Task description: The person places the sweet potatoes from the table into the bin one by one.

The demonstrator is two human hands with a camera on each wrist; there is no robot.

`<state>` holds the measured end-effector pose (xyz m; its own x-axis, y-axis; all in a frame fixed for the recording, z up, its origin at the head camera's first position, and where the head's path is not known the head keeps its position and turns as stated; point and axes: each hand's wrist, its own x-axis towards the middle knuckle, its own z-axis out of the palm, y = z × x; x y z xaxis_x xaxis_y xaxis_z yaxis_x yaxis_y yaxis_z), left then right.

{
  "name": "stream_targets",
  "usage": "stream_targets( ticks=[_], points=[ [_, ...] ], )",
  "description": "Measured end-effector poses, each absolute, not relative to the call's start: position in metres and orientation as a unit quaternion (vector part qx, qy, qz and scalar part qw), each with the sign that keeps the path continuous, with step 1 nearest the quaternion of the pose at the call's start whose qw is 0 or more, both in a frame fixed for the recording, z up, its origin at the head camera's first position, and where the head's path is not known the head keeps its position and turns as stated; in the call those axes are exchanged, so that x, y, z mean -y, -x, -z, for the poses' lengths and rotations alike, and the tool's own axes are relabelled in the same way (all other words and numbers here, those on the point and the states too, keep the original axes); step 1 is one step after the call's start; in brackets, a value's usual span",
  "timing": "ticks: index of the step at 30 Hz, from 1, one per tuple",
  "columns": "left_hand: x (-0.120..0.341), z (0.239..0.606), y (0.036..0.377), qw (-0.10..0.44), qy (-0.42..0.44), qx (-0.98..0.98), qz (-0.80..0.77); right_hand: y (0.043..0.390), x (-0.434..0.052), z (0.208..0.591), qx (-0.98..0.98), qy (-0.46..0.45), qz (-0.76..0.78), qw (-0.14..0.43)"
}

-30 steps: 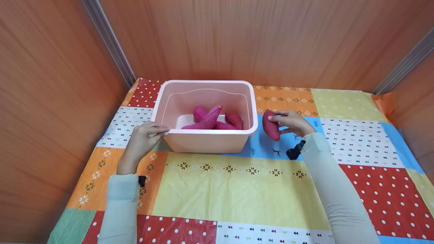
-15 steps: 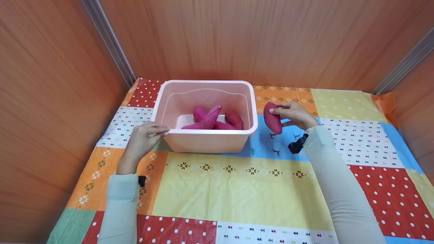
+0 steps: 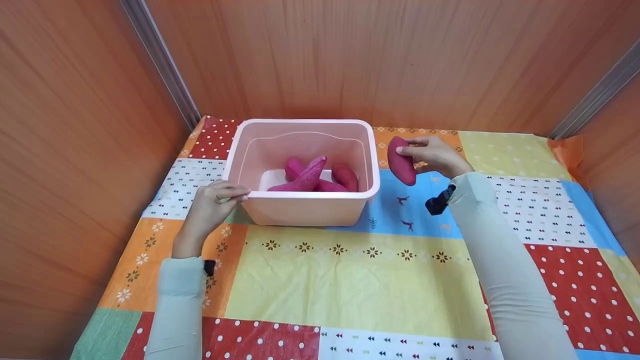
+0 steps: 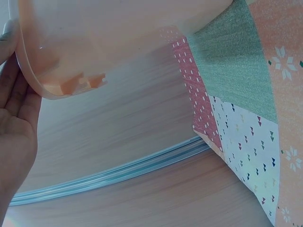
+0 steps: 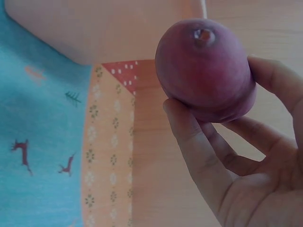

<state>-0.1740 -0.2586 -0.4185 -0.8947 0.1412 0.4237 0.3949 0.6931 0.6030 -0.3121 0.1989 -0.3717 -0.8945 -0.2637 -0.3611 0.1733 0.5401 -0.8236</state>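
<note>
A pink plastic bin [image 3: 305,212] stands on the patchwork cloth, with several magenta and dark-red sweet potatoes [image 3: 310,175] lying in it. My left hand [image 3: 210,207] pinches the rim at the front left corner; the left wrist view shows the thumb on one side of the rim and the fingers on the other. To the right of the bin my right hand [image 3: 437,156] holds up a dark-red sweet potato [image 3: 400,161] between thumb and fingers. Its rounded end with a small scar faces the camera in the right wrist view.
The patchwork tablecloth [image 3: 350,285] covers the table. Wood-grain panels [image 3: 350,60] rise behind and at both sides, joined by metal strips [image 3: 165,65]. A black wrist camera [image 3: 439,201] sits on the right wrist.
My right hand has moved up and away toward the back panel, carrying the sweet potato higher in the head view. My left hand and the bin have stayed put.
</note>
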Motion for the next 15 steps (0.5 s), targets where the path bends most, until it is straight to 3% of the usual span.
stream_targets(
  ticks=[15],
  points=[
    [0.258, 0.418, 0.174, 0.171, 0.145, 0.902, 0.368, 0.317, -0.183, 0.348, -0.852, 0.053, 0.481, 0.201]
  ],
)
